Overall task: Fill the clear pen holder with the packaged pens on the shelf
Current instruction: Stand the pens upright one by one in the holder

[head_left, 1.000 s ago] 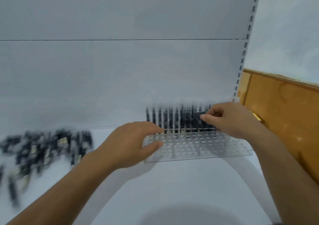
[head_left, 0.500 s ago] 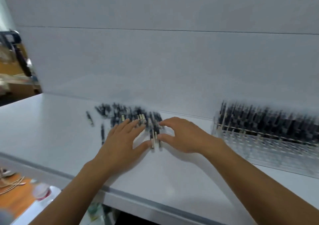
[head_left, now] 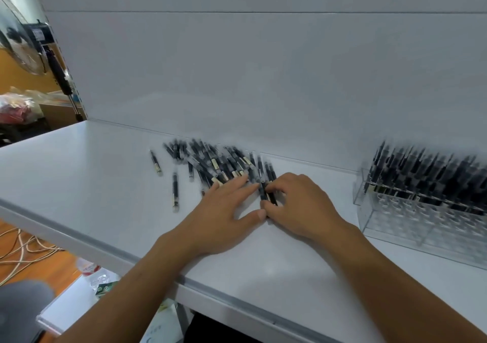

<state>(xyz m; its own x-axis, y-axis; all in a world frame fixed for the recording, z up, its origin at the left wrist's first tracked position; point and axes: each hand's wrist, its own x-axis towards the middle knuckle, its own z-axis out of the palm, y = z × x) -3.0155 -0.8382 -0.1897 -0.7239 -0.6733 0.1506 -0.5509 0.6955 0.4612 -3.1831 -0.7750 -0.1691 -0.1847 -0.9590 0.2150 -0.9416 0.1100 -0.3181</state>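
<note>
Head cam: L hand [head_left: 224, 211] fingers spread flat on pens [head_left: 210, 163]; R hand [head_left: 297, 205] pinching few.

Standing fan [head_left: 25, 39] at far left, plastic bag [head_left: 17, 108] beneath, cables [head_left: 23, 250] on floor.

Both hands [head_left: 263, 211] on loose packaged pens [head_left: 216, 163], shelf [head_left: 79, 184].

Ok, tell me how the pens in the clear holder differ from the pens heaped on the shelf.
The pens in the holder stand nearly upright in rows, while the heaped pens lie flat and crisscrossed. The clear holder keeps its pens together at the right; the heap sprawls loose on the shelf, with strays at its left. Nobody touches the held pens; the left hand and right hand work at the heap's edge. Both sets look dark-bodied.
</note>
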